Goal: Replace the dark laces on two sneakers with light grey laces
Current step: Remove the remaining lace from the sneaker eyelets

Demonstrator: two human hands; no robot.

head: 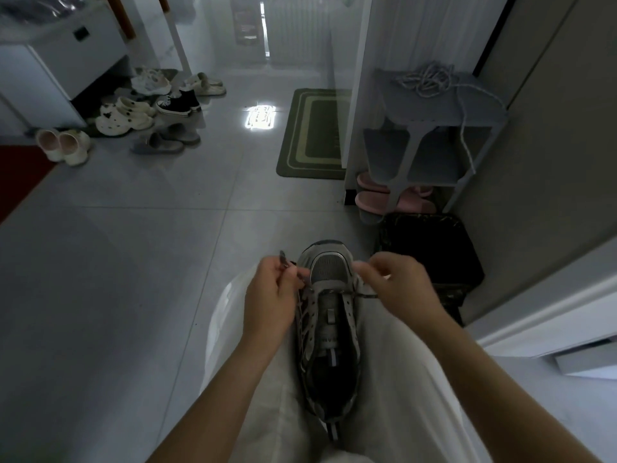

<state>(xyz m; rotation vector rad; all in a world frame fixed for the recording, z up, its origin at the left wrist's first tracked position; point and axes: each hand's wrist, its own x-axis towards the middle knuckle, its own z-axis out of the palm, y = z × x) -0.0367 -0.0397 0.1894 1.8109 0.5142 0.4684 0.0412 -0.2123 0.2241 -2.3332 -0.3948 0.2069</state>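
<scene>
- Well, from the head view, a grey sneaker [329, 329] lies on the person's lap across pale trousers [384, 379], with its toe pointing away and its heel toward the body.
- The left hand [267, 292] is at the shoe's left side. Its grip pinches one end of the dark lace [365, 295], and the tip sticks up past the fingers.
- The right hand [397, 285] is at the toe's right edge with curled fingers, thumb and forefinger pressed together. The lace runs out beneath it, but I cannot tell whether the grip holds the lace or the shoe.
- The lace crosses only the eyelets nearest the toe; the rows above are bare.
- The tongue carries a small label, but its letters are too blurred to read.
- A tangle of light grey laces [424, 78] sits on top of a grey shoe rack [484, 118] to the right, well apart from the hands, with one strand hanging down the rack's side.
- Pink slippers [370, 198] lie on the floor under the rack, and a black box [430, 255] sits just in front of it.
- Across the tiled floor [133, 245] lie a green mat [314, 135], white clogs [123, 118] and a black high-top [178, 103].
</scene>
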